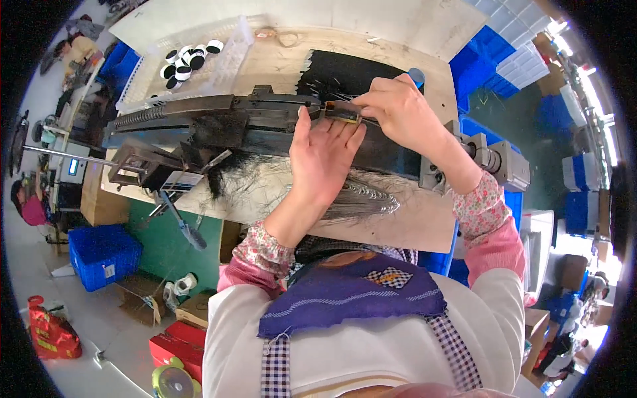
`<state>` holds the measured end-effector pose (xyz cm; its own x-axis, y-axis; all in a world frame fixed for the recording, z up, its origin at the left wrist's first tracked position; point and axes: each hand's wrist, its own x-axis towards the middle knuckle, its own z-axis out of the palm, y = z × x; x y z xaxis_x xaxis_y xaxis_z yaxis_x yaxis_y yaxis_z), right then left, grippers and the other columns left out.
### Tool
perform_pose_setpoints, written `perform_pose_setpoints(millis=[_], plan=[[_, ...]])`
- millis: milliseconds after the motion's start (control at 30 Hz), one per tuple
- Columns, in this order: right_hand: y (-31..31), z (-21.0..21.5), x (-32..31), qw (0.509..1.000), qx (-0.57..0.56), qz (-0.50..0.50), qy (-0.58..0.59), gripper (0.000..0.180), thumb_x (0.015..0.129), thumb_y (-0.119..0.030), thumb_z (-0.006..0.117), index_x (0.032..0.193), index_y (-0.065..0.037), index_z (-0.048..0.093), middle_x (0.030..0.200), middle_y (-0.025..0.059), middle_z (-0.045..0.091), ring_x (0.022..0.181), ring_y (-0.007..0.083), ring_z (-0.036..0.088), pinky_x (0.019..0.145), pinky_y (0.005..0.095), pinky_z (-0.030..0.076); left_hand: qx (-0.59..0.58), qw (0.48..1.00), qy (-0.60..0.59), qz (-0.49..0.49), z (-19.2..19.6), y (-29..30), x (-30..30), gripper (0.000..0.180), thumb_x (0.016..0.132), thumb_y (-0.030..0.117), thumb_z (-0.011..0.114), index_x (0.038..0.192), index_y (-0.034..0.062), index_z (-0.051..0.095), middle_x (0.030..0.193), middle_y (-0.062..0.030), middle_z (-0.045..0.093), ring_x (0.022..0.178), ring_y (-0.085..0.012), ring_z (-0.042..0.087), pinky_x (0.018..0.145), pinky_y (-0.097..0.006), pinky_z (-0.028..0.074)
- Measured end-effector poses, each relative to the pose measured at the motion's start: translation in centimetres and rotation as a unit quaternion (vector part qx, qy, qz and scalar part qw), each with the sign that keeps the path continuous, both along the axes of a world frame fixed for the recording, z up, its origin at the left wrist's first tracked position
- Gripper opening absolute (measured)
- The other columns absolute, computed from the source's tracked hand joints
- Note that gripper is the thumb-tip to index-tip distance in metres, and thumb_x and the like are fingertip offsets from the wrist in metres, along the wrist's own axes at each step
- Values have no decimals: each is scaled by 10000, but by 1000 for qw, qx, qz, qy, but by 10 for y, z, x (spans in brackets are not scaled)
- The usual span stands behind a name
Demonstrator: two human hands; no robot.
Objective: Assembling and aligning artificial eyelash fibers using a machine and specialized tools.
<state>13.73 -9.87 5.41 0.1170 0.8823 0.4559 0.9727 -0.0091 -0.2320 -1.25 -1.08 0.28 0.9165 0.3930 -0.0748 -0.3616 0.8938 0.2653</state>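
My left hand (322, 159) is turned palm up, its thumb raised and its fingers stretched out toward a small dark block with amber and yellow edges (343, 111). Whether the fingertips touch that block is hard to tell. From the right, my right hand (403, 113) pinches at the block's right end; what lies between those fingertips is hidden. Both hands are over a long dark metal machine (265, 119) that runs across the bench, with a coil spring (139, 117) at its left part.
Loose black bristles (242, 176) and a bundle of thin strands (365, 202) lie on the near bench. Behind stand a black sheet (345, 71) and a clear tray (240, 53) with several black-and-white round pieces (186, 63). A metal cylinder assembly (494, 159) sits at the right end.
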Motion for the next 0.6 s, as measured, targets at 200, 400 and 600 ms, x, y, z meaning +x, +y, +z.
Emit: perform_pose_setpoints(millis=[200,400,600], plan=[[-2,20,-7,994,46,-35,88,170,804,-122,610,967,-77,607,769,85,613,757,294,639,693,439,485,-10,1000,25,14,-4,1,-1,587,966,482,357,1110,-78,457,1208,-225,503,1234,-332,424,1116,-486,265],[2,17,-47,982,-156,-83,-71,226,734,-87,600,925,13,532,667,189,638,664,347,664,556,434,525,-83,983,-160,-42,-34,19,-6,571,967,480,365,1090,-71,445,1196,-201,503,1218,-323,429,1082,-447,306],[8,12,-48,982,-145,-77,-96,117,733,-92,598,805,0,584,703,179,657,703,331,679,588,414,543,-36,989,138,32,19,2,-2,526,973,418,395,1091,-90,461,1212,-210,501,1190,-319,446,1051,-411,341]])
